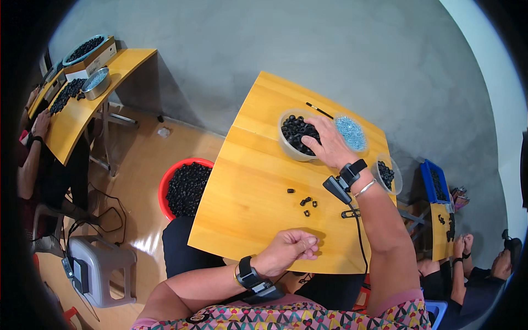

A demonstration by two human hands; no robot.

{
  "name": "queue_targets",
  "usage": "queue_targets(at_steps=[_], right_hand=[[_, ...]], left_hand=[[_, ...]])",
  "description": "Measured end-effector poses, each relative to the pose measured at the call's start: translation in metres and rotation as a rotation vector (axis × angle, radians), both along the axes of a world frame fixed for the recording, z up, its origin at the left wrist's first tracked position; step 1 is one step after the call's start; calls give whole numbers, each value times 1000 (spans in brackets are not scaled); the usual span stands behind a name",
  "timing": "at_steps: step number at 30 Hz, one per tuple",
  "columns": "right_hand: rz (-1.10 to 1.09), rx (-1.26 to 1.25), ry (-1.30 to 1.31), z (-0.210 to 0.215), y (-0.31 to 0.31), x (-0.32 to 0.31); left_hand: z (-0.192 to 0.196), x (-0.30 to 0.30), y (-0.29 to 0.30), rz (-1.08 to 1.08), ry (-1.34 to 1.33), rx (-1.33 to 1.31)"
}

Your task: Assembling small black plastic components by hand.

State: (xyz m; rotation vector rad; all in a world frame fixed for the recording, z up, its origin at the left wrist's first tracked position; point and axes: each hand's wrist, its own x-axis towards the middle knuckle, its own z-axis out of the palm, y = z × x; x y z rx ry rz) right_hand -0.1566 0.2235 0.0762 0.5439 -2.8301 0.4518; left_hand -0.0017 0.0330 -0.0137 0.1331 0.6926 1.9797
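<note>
Black rings [297, 131] fill the bowl [286, 144] where the right hand [329, 146] rests with spread fingers, left hand [287, 250] curled shut on the table [247, 203].

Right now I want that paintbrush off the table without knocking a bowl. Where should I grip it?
Take the thin black brush by its far-left end, coming from the table's far edge: its right end runs in between the bowl of black parts and the bowl of blue beads.

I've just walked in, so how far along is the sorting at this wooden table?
Done: only a few black rings lie loose on the table. In hand: the right hand reaches into the bowl of rings; the left hand is closed near the table edge. Left: that bowl and the red tub look full.
</note>
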Motion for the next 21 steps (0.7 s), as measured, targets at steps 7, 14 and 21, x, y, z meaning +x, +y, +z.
queue_targets(at_steps=[7,14,21], right_hand=[[-4,90,-33,-28,3,-23],[-207,-37,329,-32,22,-30],[-643,-912,-732,-28,41,-11]], left_hand=[[-7,-2,2,13,-20,55],[14,-15,-15,156,71,-106],[28,-50,-39,635,1069,-790]])
